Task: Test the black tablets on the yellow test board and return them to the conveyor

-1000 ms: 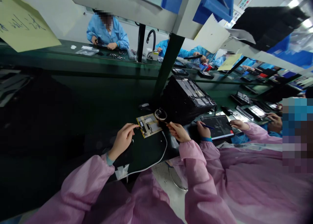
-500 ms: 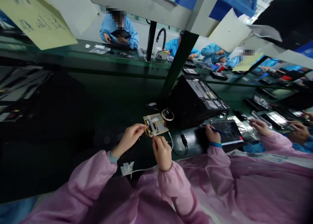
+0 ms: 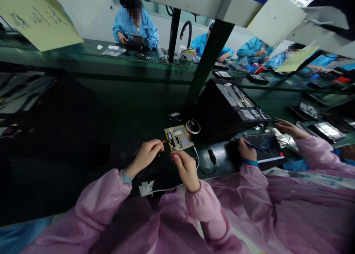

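A small yellow circuit board (image 3: 179, 137) lies on the dark green bench. My left hand (image 3: 145, 156) pinches a small orange tab (image 3: 163, 141) at the board's left edge. My right hand (image 3: 186, 166) is just in front of the board's near edge, fingers curled together and fingertips close to the board's near left corner. Whether the right hand holds anything is hidden by the fingers. A roll of tape (image 3: 193, 126) sits right behind the board.
A white cable (image 3: 195, 158) and a black plug (image 3: 212, 157) lie right of my right hand. A stack of black trays (image 3: 230, 107) stands behind. A co-worker's hand with a blue pen (image 3: 246, 148) works on a tablet (image 3: 266, 144). People in blue sit across.
My right hand came back from the tape roll to the board's near edge. My left hand stayed at the board's left edge. The view tilted slightly.
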